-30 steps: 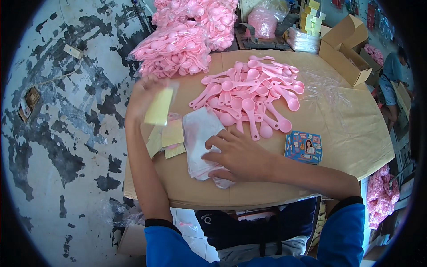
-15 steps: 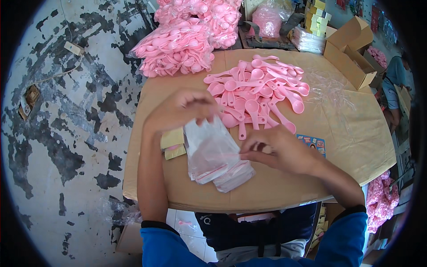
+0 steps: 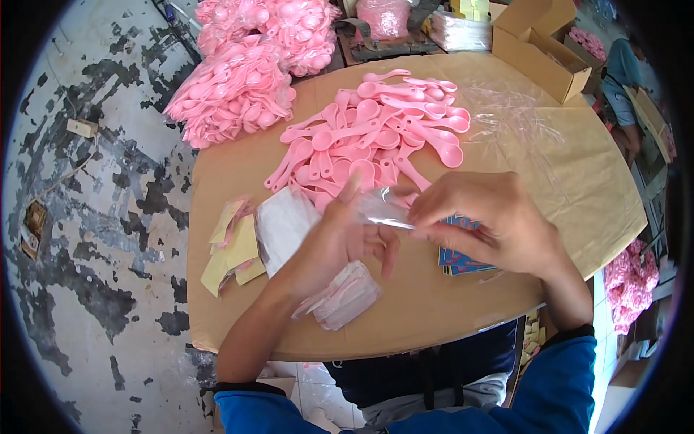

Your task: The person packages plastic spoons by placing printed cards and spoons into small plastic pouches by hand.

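Note:
Between my hands stretches a small clear plastic bag (image 3: 384,207), pinched along its right end by my right hand (image 3: 499,220). My left hand (image 3: 334,242) is at the bag's other end, thumb raised and fingers apart; whether it touches the plastic I cannot tell. Under and beside my left wrist lie a stack of clear bags (image 3: 284,226) and a smaller bundle of bags (image 3: 347,296). Just beyond my hands spreads a loose pile of pink measuring spoons (image 3: 369,134). Blue printed cards (image 3: 463,260) lie partly hidden beneath my right hand.
Yellow paper pieces (image 3: 235,253) lie at the left of the brown-covered table (image 3: 564,195). Large bags of pink spoons (image 3: 238,87) fill the far left corner. Crumpled clear plastic (image 3: 513,119) and an open cardboard box (image 3: 542,58) are at the far right, near another person (image 3: 622,87).
The bag has been lifted from the stack and drawn to the right between my hands. My left hand has come down and nearer. The whole view has shifted, uncovering more yellow paper and cards.

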`<state>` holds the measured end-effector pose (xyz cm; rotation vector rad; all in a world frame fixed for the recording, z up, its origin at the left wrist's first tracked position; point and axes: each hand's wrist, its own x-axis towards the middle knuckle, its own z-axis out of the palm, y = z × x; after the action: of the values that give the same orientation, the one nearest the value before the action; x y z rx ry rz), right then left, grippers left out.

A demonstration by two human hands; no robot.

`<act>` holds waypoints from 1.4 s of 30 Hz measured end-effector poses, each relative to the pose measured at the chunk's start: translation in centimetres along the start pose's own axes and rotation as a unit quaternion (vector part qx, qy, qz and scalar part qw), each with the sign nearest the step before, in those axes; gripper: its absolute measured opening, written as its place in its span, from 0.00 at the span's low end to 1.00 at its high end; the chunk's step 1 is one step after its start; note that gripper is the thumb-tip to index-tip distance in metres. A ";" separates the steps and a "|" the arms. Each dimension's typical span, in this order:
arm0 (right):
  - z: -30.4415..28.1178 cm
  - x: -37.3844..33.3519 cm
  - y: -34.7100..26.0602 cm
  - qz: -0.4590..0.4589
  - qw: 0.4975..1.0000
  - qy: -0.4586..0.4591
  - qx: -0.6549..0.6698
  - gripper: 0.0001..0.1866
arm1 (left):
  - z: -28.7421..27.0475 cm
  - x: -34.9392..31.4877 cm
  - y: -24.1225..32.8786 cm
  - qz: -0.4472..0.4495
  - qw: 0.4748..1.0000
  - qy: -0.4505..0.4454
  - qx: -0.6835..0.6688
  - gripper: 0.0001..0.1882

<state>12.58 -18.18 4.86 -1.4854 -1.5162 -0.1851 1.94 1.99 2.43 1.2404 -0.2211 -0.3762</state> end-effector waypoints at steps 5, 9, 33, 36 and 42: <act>-2.1 -0.4 1.1 0.041 0.982 -0.174 -0.064 0.07 | 0.4 1.1 0.3 0.089 0.979 0.181 -0.002 0.30; -2.4 -0.1 1.7 0.015 0.985 -0.161 -0.054 0.07 | 0.7 1.2 -1.2 0.104 0.980 0.167 -0.023 0.21; -0.3 0.3 0.9 0.369 0.921 -0.097 0.083 0.09 | 0.6 0.9 -0.9 0.232 0.904 0.359 -0.033 0.21; 2.8 -1.2 2.0 0.311 0.936 -0.008 0.161 0.10 | 0.9 1.1 -1.0 0.245 0.914 0.321 -0.040 0.23; 4.1 -1.0 1.6 0.287 0.927 0.059 0.235 0.10 | 0.7 1.0 -1.2 0.245 0.913 0.325 -0.023 0.26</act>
<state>11.65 -15.66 1.24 -1.4216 -0.8881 0.4057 2.44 0.66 1.44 1.1532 0.0560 0.4678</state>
